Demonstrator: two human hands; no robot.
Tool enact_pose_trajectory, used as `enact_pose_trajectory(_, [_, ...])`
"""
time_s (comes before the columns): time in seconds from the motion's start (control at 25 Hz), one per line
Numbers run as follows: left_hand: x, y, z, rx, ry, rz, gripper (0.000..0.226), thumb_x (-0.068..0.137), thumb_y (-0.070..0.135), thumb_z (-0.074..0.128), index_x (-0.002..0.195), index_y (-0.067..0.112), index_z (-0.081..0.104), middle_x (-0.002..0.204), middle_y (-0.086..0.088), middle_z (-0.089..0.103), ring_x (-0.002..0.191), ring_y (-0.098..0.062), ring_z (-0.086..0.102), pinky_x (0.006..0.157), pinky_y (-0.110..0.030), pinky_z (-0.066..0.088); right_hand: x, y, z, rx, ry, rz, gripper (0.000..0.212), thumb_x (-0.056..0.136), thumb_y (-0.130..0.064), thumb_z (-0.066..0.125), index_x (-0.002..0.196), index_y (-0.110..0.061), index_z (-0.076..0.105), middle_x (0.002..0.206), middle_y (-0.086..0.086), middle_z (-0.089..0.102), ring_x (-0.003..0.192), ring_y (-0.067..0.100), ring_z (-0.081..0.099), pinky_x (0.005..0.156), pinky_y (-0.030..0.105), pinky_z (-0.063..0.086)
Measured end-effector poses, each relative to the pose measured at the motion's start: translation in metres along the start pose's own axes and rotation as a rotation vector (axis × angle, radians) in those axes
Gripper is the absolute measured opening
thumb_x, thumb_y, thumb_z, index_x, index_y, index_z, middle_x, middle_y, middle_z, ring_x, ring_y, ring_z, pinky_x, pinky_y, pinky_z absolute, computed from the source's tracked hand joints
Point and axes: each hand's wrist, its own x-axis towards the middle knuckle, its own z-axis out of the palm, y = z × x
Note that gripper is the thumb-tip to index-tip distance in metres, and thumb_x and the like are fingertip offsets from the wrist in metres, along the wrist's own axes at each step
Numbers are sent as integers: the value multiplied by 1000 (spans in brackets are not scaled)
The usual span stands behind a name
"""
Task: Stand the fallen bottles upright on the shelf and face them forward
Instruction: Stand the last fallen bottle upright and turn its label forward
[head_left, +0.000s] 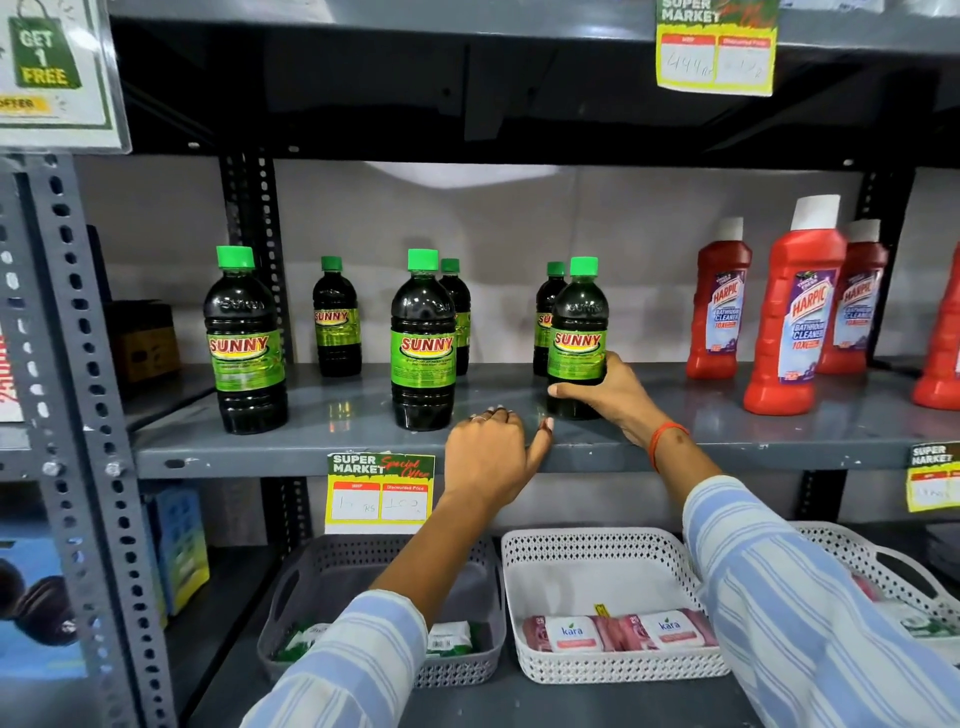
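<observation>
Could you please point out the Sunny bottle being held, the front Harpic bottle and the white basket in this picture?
Held Sunny bottle (577, 332): head view, on its green label.
Front Harpic bottle (800, 317): head view, on its label.
White basket (597, 571): head view, on its bare floor.

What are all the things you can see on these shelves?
Sunny bottles: six, dark with green caps, upright on the middle shelf.
Harpic bottles: at least three, red with white caps, right end of that shelf.
Grey basket: one, lower shelf, left.
White basket: one, lower shelf, middle, holding Kara packs.
Price tags: yellow and green, on shelf edges.
Left hand: empty, resting on the shelf edge.
Right hand: gripping the rightmost front Sunny bottle.
</observation>
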Motion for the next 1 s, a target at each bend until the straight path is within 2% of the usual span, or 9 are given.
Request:
enact_pose_trajectory(0.08, [0,0,0,1,2,-1,58,95,50,26,84,8,64,89,-12,70,78,-30,64,59,-32,36,-4,-1,-1,-19,-25,0,50,64,-17,84,109,-12,62,105,8,69,95,20,65,80,26,51])
enact_pose_trajectory(0.2, [0,-2,1,5,12,9,57,95,51,27,83,8,64,89,-12,70,78,-30,64,58,-32,34,-13,-5,-2,-24,-99,6,33,65,-18,82,90,-27,63,92,-3,69,84,7,63,67,16,47])
enact_pose_trajectory(0.28, [1,-3,1,-3,7,1,57,94,52,29,81,8,63,87,-13,70,78,-32,65,58,-32,33,-18,-8,-4,9,-163,4,27,67,-20,82,83,-31,63,90,-8,69,83,2,64,68,13,49])
enact_pose_trajectory(0.4, [12,0,-2,-174,-66,-98,55,92,58,34,92,10,60,93,-16,70,87,-35,64,61,-34,38,-22,-10,-13,172,-217,86,20,78,-27,72,96,-26,63,103,-5,69,95,7,62,82,23,48])
enact_pose_trajectory(0.48, [27,0,-6,-461,-188,-167,52,88,57,46,105,9,57,102,-18,69,97,-35,63,71,-38,48,-23,-8,-21,147,-203,109,9,84,-23,60,91,-18,61,94,-8,64,90,6,54,77,23,38])
enact_pose_trajectory(0.56, [41,-2,-9,-743,-281,-169,42,86,42,61,112,8,60,110,-15,69,104,-29,63,85,-37,51,-23,-4,-25,51,-206,88,12,83,-11,54,90,-8,64,81,-1,60,80,12,50,73,24,37])
enact_pose_trajectory(0.64, [50,1,-8,-873,-297,-167,35,83,29,69,111,8,64,110,-14,70,104,-26,64,88,-33,50,-24,-4,-27,-31,-207,60,23,80,-2,54,99,4,65,82,6,61,78,15,48,72,27,38])
enact_pose_trajectory(0.8, [57,23,1,-882,-252,-188,40,79,30,73,112,8,64,112,-12,70,105,-26,63,91,-40,51,-23,0,-48,-81,-211,48,31,80,-3,57,109,8,63,91,11,61,83,17,48,78,32,38])
enact_pose_trajectory(1.0, [62,40,13,-852,-232,-222,44,77,38,73,109,11,64,111,-10,70,104,-27,63,88,-42,52,-24,9,-62,-71,-175,56,20,80,-5,58,95,7,65,76,6,58,72,13,45,64,23,35])
